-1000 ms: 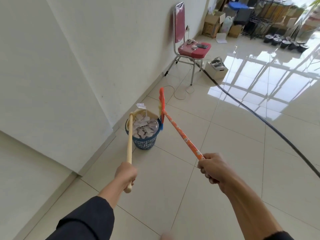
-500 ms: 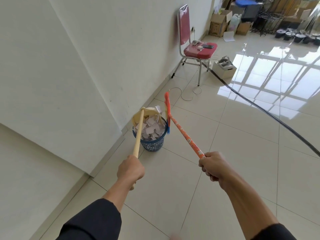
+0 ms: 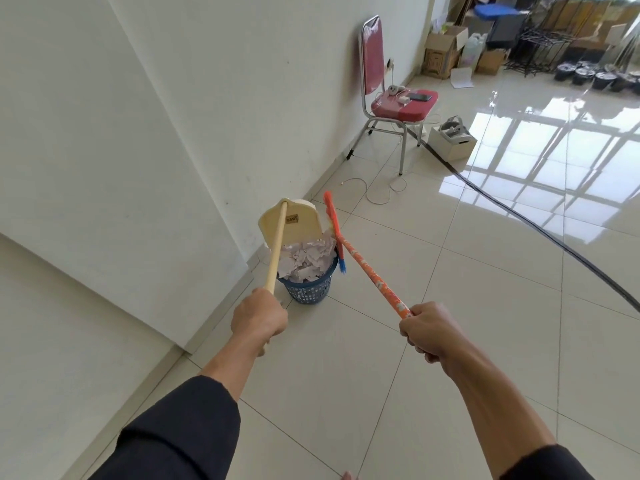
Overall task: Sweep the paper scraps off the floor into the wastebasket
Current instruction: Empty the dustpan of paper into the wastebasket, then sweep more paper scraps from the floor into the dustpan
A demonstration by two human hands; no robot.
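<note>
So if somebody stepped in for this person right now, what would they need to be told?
Left hand grips the dustpan's wooden handle; right hand grips the orange broom handle.
The cream dustpan is tipped up over the blue wastebasket, which is heaped with paper scraps. The broom head sits at the basket's right edge.
Done: scraps are in the basket; none show on the floor.
Left: check that the pan is empty, then lower both tools.

Cream dustpan [image 3: 298,221] tipped over paper-filled blue wastebasket [image 3: 309,289], orange broom [image 3: 360,263] alongside
</note>
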